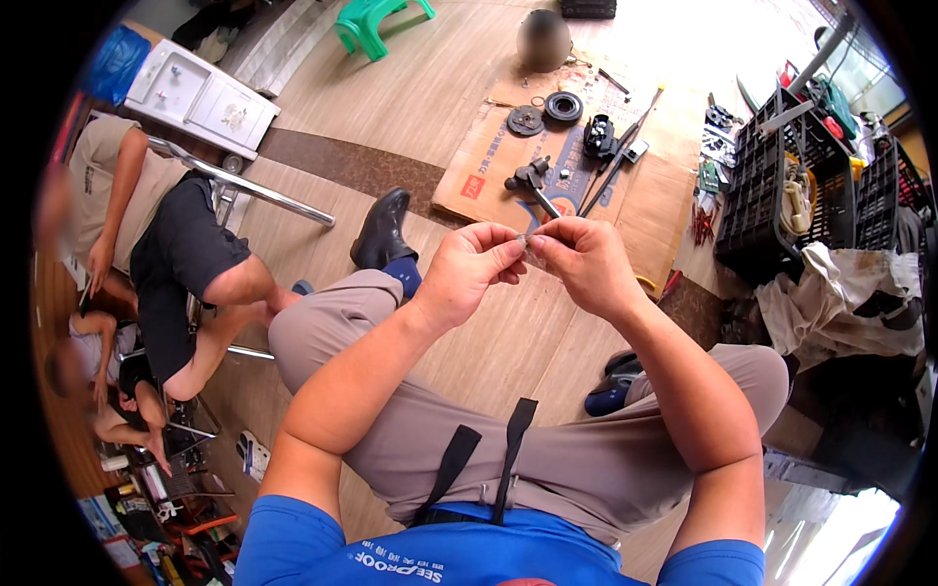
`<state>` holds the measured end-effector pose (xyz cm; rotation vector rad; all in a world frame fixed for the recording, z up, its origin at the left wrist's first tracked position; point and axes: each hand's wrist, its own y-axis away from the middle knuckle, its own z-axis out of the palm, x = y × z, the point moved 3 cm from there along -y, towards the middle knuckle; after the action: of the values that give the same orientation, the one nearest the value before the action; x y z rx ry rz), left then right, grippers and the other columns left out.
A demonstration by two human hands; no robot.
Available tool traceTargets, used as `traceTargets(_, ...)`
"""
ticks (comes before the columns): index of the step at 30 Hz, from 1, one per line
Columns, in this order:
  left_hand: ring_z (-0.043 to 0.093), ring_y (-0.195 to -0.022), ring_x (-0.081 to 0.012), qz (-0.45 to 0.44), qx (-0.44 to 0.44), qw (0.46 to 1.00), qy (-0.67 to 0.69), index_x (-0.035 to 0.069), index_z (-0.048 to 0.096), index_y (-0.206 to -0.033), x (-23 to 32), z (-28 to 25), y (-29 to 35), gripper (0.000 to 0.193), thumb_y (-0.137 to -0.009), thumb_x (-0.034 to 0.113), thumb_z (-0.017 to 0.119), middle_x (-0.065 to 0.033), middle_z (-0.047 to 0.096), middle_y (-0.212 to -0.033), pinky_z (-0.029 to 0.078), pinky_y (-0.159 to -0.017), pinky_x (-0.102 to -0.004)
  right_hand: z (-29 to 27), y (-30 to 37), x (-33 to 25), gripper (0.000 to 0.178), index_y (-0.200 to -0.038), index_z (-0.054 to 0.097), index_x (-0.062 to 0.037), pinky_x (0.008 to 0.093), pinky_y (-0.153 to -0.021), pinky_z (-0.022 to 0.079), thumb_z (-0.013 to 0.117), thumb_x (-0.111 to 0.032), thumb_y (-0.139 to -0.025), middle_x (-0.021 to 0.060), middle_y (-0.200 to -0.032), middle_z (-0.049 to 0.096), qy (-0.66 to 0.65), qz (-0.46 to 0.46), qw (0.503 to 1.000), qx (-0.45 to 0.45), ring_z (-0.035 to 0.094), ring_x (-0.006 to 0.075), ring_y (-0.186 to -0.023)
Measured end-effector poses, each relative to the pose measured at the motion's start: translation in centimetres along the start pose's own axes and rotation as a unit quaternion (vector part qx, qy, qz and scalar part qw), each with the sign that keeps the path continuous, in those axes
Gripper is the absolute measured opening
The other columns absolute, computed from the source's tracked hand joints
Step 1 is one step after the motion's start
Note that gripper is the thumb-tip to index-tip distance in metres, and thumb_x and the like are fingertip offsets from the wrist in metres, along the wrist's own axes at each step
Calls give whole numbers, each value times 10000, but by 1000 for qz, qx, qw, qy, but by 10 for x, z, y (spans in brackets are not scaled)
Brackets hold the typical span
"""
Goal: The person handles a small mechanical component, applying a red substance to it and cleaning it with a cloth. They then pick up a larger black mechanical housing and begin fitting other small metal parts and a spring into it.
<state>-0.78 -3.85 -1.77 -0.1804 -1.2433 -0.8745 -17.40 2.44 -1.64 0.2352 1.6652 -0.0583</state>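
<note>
My left hand [464, 272] and my right hand [594, 262] meet in front of me above the floor. The thumb and fingers of each are pinched together at the same spot. Between the fingertips is a tiny, shiny piece [526, 240], too small to name and mostly covered. Just beyond my hands a hammer-like tool [529, 176] with a dark head lies on a flat cardboard sheet [476, 156]. Farther back on the sheet are a black ring-shaped part [563, 106], a grey disc [526, 120] and a black block-like part [599, 137].
Black plastic crates [782, 186] with tools and cables stand at the right, a stained cloth [840, 293] beside them. A person [176, 215] sits at the left near a metal rail [274, 197]. A green stool [371, 24] and a white basin [200, 93] stand farther back.
</note>
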Motion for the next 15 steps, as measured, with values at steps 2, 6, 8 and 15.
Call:
traceTargets(2,659,-781,-114,-5,-5,1000,-3,18,640,-1029,0,-1,0,155,-958,156,646,-48,684,-904,549,-700,-257,1,0,1,204,-942,713,28,298,-582,494,683,-168,-898,88,-692,673,-8,7,1000,0,613,125,-622)
traceTargets(6,650,-791,-133,-22,-4,1000,11,38,649,-1050,-1,-2,0,160,-966,173,631,-44,680,-897,534,-725,-279,2,-1,1,204,-928,704,30,296,-574,490,673,-171,-907,81,-687,668,-10,16,1000,-4,607,118,-617)
traceTargets(8,651,-792,-135,-23,-5,1000,20,38,650,-1050,0,-2,0,162,-967,176,630,-45,681,-897,534,-726,-280,2,-1,1,200,-928,703,29,293,-577,491,668,-167,-909,78,-698,671,-31,24,999,-7,607,116,-622)
traceTargets(15,655,-797,-140,-27,-24,999,13,31,655,-1041,-3,-4,1,165,-965,176,632,-48,682,-901,538,-724,-283,3,0,1,193,-939,695,37,283,-601,500,653,-150,-919,70,-730,677,-29,19,999,-13,607,108,-644)
